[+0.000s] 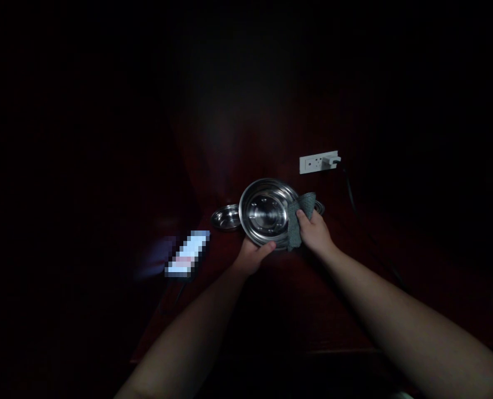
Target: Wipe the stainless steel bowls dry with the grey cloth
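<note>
I hold a shiny steel bowl (pixel 266 211) tilted toward me above a dark reddish table (pixel 280 293). My left hand (pixel 252 256) grips the bowl's near rim from below, with the thumb over the edge. My right hand (pixel 314 231) is closed on a grey cloth (pixel 297 223) and presses it against the bowl's right rim. The scene is very dark.
A smaller steel dish (pixel 225 217) lies on the table left of the bowl, and another steel rim (pixel 320 207) peeks out behind the cloth. A bright pixelated screen (pixel 187 254) lies at the left. A white wall socket (pixel 318 162) holds a plug with a black cable (pixel 350 191).
</note>
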Demonstrator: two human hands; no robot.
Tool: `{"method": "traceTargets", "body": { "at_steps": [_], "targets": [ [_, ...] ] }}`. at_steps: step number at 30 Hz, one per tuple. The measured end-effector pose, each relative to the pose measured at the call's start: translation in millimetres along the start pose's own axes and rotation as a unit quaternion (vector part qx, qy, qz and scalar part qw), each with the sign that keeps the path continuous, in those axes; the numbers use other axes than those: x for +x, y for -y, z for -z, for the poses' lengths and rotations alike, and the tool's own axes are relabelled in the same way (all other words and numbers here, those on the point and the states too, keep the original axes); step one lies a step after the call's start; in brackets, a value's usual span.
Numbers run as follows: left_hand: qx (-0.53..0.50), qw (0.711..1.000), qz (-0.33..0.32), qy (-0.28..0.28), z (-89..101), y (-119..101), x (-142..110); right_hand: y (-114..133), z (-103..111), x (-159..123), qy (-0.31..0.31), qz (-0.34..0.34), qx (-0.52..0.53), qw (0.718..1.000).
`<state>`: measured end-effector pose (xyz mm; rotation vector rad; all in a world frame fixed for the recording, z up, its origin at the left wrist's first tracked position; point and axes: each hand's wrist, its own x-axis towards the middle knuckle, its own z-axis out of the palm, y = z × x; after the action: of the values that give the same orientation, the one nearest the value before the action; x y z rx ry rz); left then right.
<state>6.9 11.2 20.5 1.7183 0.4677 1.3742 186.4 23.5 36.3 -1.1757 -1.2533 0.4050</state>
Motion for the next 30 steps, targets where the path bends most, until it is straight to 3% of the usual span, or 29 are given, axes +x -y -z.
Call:
{"method": "traceTargets", "body": {
  "at_steps": [8,30],
  "targets": [
    [-0.026,0.998,0.014,-0.046,0.7,0.2,-0.1,4.6,1.3,-2.3,0.006,0.012,0.009,1.000],
    [-0.005,0.999,0.002,-0.045,0.2,0.5,-0.4,2.7,1.1,-0.3,0.006,-0.006,0.041,0.999]
  ]
}}
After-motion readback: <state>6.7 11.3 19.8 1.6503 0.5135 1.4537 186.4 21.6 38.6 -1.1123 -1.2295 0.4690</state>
